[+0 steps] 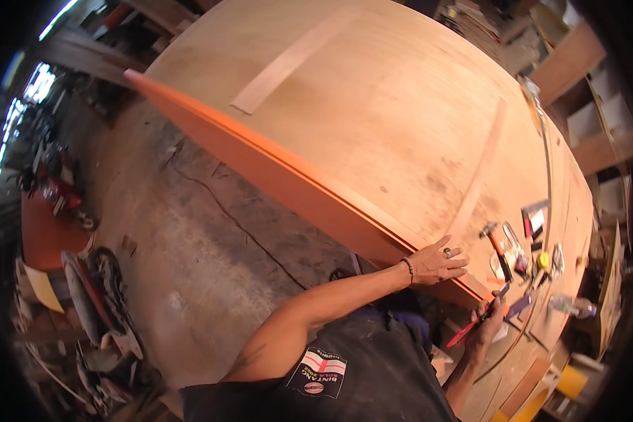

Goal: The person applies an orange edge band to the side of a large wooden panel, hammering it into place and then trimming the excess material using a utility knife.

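A long orange board [260, 172] stands on edge along the near side of a large pale plywood tabletop [373, 119]. My left hand [437, 264], with a ring and a beaded bracelet, lies with fingers stretched over the board's top edge near its right end. Just right of it, my right hand [491, 322] is closed round a red-handled tool [463, 333] with a dark tip, held by the board's end corner. The tool's exact kind is hard to make out, as my fingers cover its middle.
On the tabletop's right side lie a hammer [498, 252], a yellow item [544, 261], a clear bottle [572, 306] and other small tools. Two thin wood strips [274, 77] rest on the plywood. A red motorbike [60, 184] stands at the far left on the concrete floor.
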Tool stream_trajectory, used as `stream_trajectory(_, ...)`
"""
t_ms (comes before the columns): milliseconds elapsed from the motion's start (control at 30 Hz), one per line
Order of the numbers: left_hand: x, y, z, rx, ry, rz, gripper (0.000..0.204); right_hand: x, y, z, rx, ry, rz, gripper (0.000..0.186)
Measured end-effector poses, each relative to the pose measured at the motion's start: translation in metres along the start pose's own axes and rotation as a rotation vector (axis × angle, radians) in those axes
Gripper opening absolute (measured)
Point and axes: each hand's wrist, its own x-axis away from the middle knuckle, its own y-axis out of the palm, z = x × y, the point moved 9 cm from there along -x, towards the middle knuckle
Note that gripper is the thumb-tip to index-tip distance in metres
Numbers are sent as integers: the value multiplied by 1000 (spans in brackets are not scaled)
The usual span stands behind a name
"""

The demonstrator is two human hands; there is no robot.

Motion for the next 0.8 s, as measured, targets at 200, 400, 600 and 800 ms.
stream_trajectory(200,93,-86,-78,-211,-285,11,40,4,122,-5,113,-34,-273,28)
stream_trajectory(400,196,-187,-156,-445,-543,33,36,20,253,16,300,-15,-611,28)
stream_trajectory(600,271,-263,-208,-527,-777,116,39,72,366,38,277,82,-821,29)
stream_trajectory(800,298,-300,-250,-515,-808,14,47,89,450,80,422,75,-992,31)
